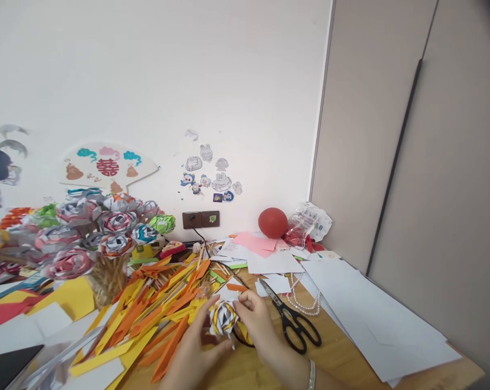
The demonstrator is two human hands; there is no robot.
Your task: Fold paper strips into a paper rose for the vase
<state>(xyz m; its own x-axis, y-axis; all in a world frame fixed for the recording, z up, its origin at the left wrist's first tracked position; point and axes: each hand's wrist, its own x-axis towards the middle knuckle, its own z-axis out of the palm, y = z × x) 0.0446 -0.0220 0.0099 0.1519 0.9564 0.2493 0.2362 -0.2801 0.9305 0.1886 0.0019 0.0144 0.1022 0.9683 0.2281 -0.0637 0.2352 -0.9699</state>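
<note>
- White and yellow folded paper makes one round flower (223,318); it is between the two bare hands, over the near part of the wooden table (330,352).
- One left hand (198,341): the index finger and thumb bend around the flower's left and lower sides and hold it.
- One right hand (255,317): thumb and fingertips pinch the flower's upper right edge; one pale bracelet (312,375) is on this wrist.
- The fingers hide part of the flower, so I cannot tell how its underside looks.
- One pair of black-handled scissors (284,309) lies just beside the right hand, its blades pointing away from the person.
- One looped string of white beads (309,313) lies next to the scissors.
- Orange and yellow paper strips (159,303), too mixed to count, spread over the left side, close to the left hand.
- At least two large white paper sheets (366,314) overlap at the right.
- One round red balloon (273,222) rests near the white wall (245,81); one crumpled plastic bag (309,219) is beside it, one pink paper sheet (256,242) in front.
- At least eight coloured paper blooms (118,222) crowd at the left; they overlap, so the exact number I cannot tell.
- Two brown socket plates (191,219) are on the wall, with one black cable (202,240) hanging down.
</note>
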